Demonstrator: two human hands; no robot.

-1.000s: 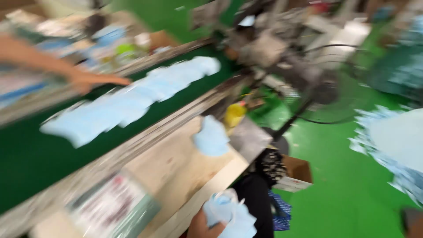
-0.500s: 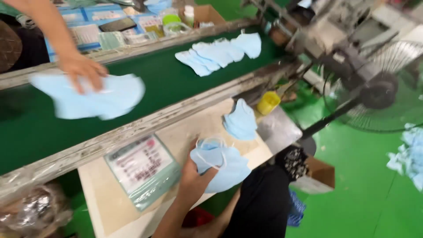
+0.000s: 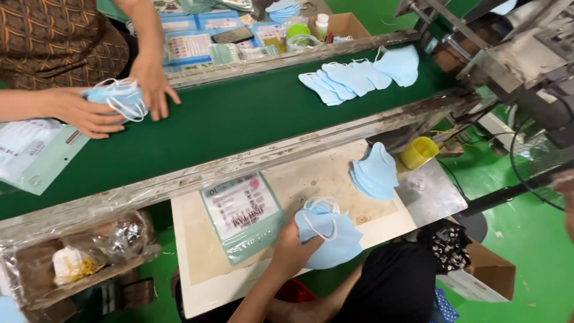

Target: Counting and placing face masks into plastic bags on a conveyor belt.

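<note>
A head-worn camera looks down on a work board (image 3: 203,269) beside a green conveyor belt (image 3: 239,125). At far left of the frame, a co-worker in a brown patterned top gathers a bundle of blue masks (image 3: 116,98) between both hands on the belt; these hands are not the wearer's. Just left of centre, a flat clear packaging pouch (image 3: 242,215) lies on the board, its long axis running from upper left to lower right. Immediately right of it, low in the frame, the wearer's left hand (image 3: 293,251) is closed around a stack of blue folded masks (image 3: 329,236) with white ear loops; the stack sticks out to the right of the hand, near the pouch without touching it. Further right, a second pile of masks (image 3: 373,173) rests on the board, well apart from the hand, beside a yellow cup (image 3: 418,152). More masks (image 3: 359,75) lie fanned on the belt at upper right. The wearer's right hand is hard to find: only a blurred sliver at the far right edge may be it, so its state cannot be told
</note>
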